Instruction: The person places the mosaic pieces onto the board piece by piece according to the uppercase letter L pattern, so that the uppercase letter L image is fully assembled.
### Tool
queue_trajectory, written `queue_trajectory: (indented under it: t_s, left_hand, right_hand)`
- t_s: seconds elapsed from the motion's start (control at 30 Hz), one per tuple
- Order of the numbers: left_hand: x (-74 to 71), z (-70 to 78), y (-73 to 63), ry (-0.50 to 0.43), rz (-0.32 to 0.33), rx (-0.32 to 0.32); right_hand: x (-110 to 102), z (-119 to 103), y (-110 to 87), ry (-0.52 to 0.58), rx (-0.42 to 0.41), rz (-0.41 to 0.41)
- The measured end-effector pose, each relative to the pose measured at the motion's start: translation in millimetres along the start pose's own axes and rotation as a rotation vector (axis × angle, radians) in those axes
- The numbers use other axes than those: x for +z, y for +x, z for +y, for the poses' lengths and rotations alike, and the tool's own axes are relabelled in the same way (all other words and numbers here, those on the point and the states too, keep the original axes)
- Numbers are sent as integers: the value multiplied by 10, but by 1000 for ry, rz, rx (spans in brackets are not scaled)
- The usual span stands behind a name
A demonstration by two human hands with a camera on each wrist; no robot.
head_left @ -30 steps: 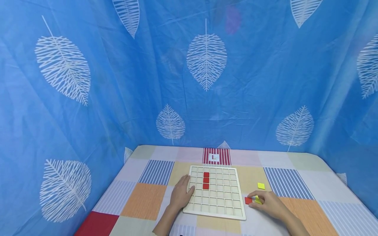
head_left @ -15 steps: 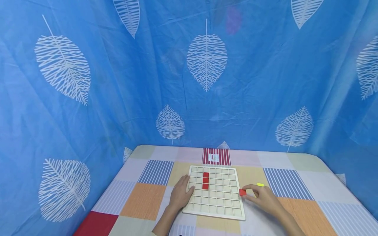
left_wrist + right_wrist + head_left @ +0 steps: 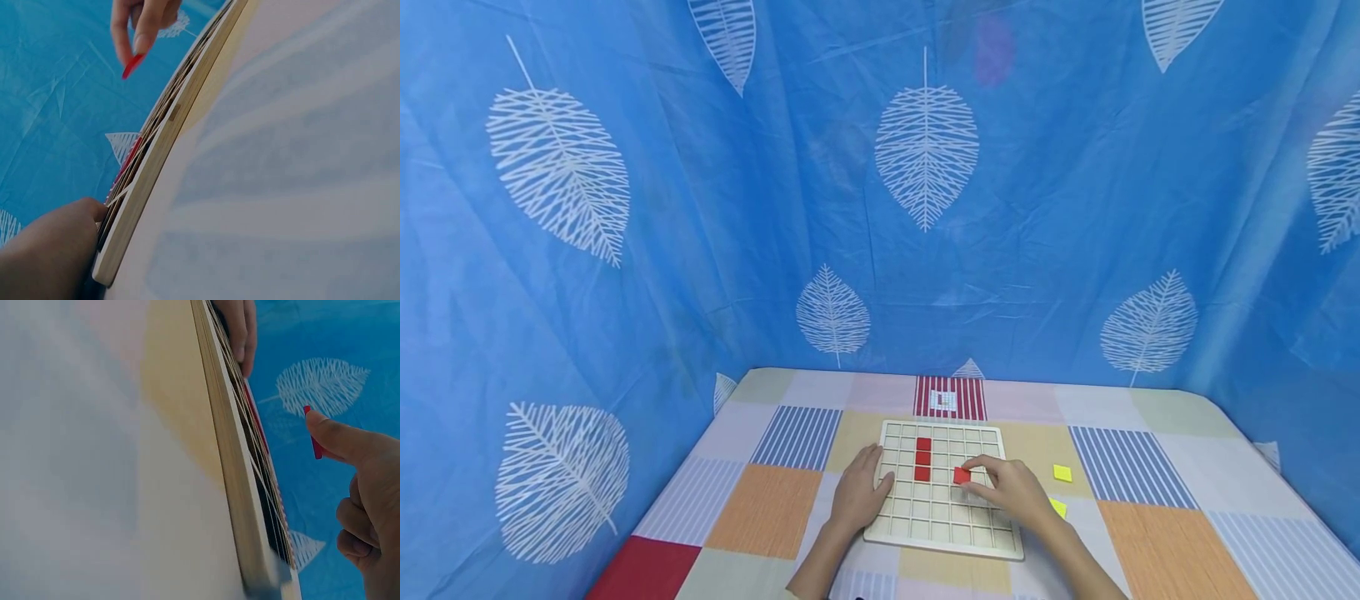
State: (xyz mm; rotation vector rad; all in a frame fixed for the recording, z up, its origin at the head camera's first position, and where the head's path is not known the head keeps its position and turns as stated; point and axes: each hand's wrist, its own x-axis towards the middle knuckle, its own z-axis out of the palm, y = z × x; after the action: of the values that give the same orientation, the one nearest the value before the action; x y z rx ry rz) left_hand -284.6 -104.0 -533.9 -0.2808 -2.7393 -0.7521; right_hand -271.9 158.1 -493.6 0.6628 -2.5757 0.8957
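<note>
A pale wooden grid board [image 3: 949,533] lies on the patterned cloth. In one of its columns sit several red square tiles [image 3: 922,459], near the far left part. My left hand [image 3: 856,493] rests on the board's left edge, fingers extended and thumb over the rim. Between thumb and fingertips, my right hand [image 3: 1017,493] pinches another red tile [image 3: 961,476] over the middle right of the board. In the right wrist view that pinched tile [image 3: 314,432] is raised above the grid, apart from it.
Two yellow tiles lie on the cloth right of the board: one farther back [image 3: 1062,473], the other [image 3: 1058,507] partly behind the right forearm. A blue curtain [image 3: 1000,250] with white leaf prints rises behind the table [image 3: 1150,475] and along both sides.
My right hand has lifted the red tile from beside the yellow ones and carried it left over the board. The left hand stays where it was.
</note>
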Motion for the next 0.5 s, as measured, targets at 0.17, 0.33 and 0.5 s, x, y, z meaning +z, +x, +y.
queue_trajectory:
  t_s: [0.17,0.33,0.5]
  left_hand:
    - [5,-5,0,4,1,3]
    - [6,-10,-5,0,4,7]
    - [1,-16,-9,4,7,13]
  right_hand:
    - [173,-124,96,11,-8,-18]
    - [334,-214,155,26,-9,-59]
    - [443,-250,174,39,1,-101]
